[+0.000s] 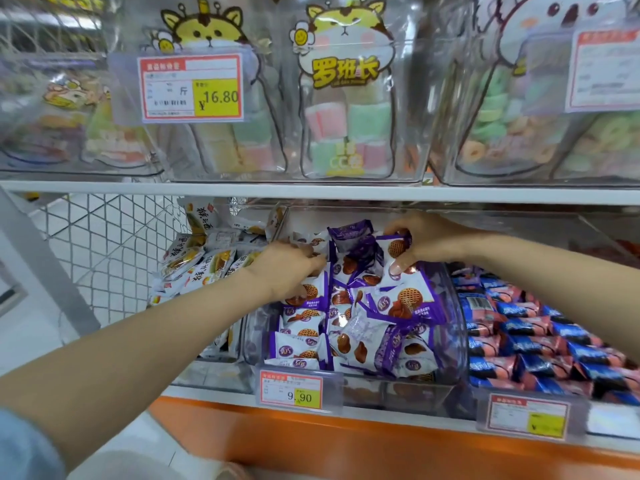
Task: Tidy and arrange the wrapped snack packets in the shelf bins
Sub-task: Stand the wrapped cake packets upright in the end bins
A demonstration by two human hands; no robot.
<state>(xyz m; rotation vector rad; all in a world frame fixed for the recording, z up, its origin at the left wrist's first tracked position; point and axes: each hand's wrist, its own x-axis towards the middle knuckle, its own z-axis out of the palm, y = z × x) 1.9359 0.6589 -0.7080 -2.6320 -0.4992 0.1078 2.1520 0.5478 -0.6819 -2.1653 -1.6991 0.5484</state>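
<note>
Two bare hands reach into a clear shelf bin (458, 308) heaped with purple biscuit packets (398, 306). The right hand (427, 237) pinches one packet (396, 249) between thumb and fingers at the back. The left hand (287, 268) digs into the pile's left side, its fingers curled, grip unclear. Sorting looks under way; next, the pinched packet probably needs laying flat among the rest

Three bins side by side on one shelf (311, 441).
The middle bin (381, 393) holds the snack packets (405, 306), with left hand (287, 268) and right hand (426, 237) in its far part; price tag (291, 389) at its near edge, candy bags (343, 98) above.
</note>
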